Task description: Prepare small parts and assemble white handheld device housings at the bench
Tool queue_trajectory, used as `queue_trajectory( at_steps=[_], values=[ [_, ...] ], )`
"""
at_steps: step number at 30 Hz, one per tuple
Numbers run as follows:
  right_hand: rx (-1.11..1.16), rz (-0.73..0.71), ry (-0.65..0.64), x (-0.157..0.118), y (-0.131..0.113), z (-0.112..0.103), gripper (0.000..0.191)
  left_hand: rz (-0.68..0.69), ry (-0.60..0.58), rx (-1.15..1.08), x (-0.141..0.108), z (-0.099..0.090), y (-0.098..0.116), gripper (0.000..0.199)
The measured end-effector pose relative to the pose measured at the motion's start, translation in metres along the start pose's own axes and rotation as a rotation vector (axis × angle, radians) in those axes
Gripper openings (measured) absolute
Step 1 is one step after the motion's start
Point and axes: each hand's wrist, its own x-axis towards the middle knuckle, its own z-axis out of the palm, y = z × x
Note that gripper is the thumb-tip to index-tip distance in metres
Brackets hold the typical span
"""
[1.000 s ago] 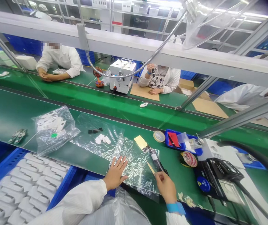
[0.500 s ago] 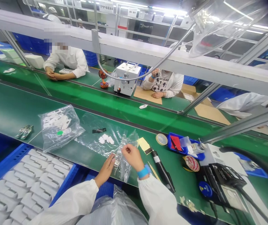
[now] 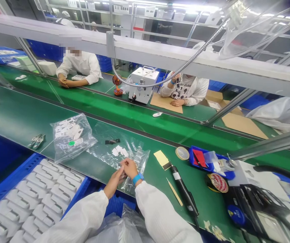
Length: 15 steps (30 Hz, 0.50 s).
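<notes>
My left hand (image 3: 114,182) and my right hand (image 3: 130,168) meet over the near edge of a clear plastic bag (image 3: 101,152) lying flat on the green bench. The fingers of my right hand are closed in a pinch at the left fingertips. My left hand has its fingers pressed together round something small that the hands mostly hide. Just beyond them, several small white pieces (image 3: 120,151) lie on the bag, with black strips (image 3: 112,141) behind. Left of these rests a clear bag of white parts (image 3: 70,135) with a green sticker.
At the right lie yellow sticky notes (image 3: 162,160), a black electric screwdriver (image 3: 184,190), a wooden stick (image 3: 174,191), a tape roll (image 3: 182,153) and a blue tray (image 3: 198,158). A blue crate (image 3: 30,165) of white housings stands at lower left. Co-workers sit across the bench.
My right hand has moved left to meet my left hand, its fingers now at the left fingertips. The whole view has shifted, so the bench things appear farther right.
</notes>
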Motion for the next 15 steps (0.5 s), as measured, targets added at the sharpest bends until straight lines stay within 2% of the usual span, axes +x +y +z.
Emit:
queue_trajectory(
  at_steps=[5,8,10,12,15],
  values=[
    [0.086,-0.11,0.117,-0.01,0.002,-0.012,0.022,0.001,0.061,-0.03,0.009,-0.007,-0.002,0.03],
    [0.083,-0.186,0.309,-0.031,0.01,-0.032,0.025,0.043,0.129,-0.035,0.013,-0.014,-0.002,0.028],
    [0.052,-0.195,0.46,-0.045,0.021,-0.043,0.03,0.087,0.173,-0.034,0.015,-0.018,0.001,0.028],
    [0.004,-0.189,0.554,-0.055,0.034,-0.047,0.034,0.128,0.21,-0.027,0.015,-0.022,0.005,0.028],
    [-0.085,-0.206,0.536,-0.059,0.051,-0.037,0.039,0.172,0.252,-0.007,0.018,-0.029,0.011,0.027]
  ],
)
